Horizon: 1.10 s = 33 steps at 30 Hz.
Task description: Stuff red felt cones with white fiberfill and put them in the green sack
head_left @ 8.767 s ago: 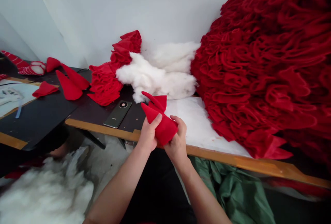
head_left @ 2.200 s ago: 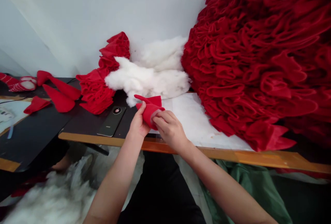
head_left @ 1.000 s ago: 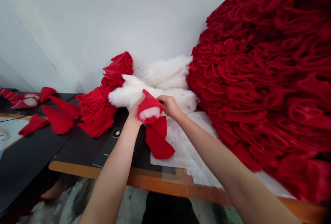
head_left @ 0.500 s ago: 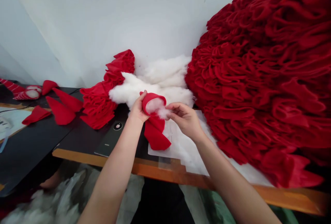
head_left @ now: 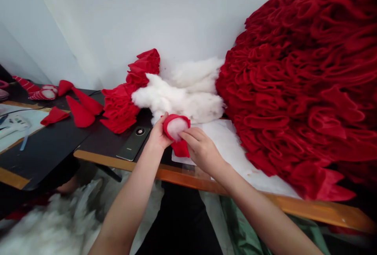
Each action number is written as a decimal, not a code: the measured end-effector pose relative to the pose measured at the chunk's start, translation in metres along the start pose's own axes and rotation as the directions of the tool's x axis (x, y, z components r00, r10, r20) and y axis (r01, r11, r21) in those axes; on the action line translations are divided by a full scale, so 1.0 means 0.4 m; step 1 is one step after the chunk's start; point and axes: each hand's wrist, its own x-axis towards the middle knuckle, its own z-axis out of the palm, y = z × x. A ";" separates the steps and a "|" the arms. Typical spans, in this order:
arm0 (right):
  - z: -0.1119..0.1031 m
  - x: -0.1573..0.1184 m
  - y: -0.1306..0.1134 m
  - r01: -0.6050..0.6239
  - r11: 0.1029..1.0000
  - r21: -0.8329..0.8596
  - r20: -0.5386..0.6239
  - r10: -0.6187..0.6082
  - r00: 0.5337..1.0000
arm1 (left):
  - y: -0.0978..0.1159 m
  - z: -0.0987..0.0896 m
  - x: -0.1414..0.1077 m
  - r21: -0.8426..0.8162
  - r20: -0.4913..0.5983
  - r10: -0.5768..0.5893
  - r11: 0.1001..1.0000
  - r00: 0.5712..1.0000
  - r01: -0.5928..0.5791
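Note:
My left hand (head_left: pixel 160 133) is wrapped round the rim of a red felt hat (head_left: pixel 180 149), a cone-shaped piece whose opening faces me. White stuffing (head_left: pixel 176 126) fills that opening. At its lower right edge, my right hand (head_left: pixel 200 144) has its fingers pinched together on the stuffing, pressing at the mouth of the hat. The fingertips are partly sunk in the fluff. Behind both hands lies a heap of loose white stuffing (head_left: pixel 182 98) on the table.
A tall pile of red felt pieces (head_left: pixel 300 90) covers the right side. Left of the stuffing are stacked red pieces (head_left: pixel 120 108) and several filled red cones (head_left: pixel 81 112). A phone (head_left: pixel 134 144) lies near the table edge (head_left: pixel 114 161). A glue gun (head_left: pixel 14 123) rests far left.
My right hand has moved in from the right, bringing the wisp of stuffing into the hat's opening. The hat is slightly lower in view, and the camera view has shifted.

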 end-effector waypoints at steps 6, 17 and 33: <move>0.001 -0.021 -0.037 -0.072 0.986 -0.149 0.049 0.081 0.996 | -0.015 -0.004 -0.004 -0.042 -0.035 -0.054 0.998 0.998 0.052; -0.019 -0.050 -0.045 -0.225 0.974 0.025 -0.172 0.226 0.959 | -0.018 -0.015 -0.016 -0.073 -0.092 -0.028 0.997 0.995 0.022; -0.006 -0.059 0.010 -0.452 0.788 0.418 -0.192 0.563 0.804 | -0.013 -0.054 -0.031 -0.074 -0.161 0.167 0.981 0.973 -0.181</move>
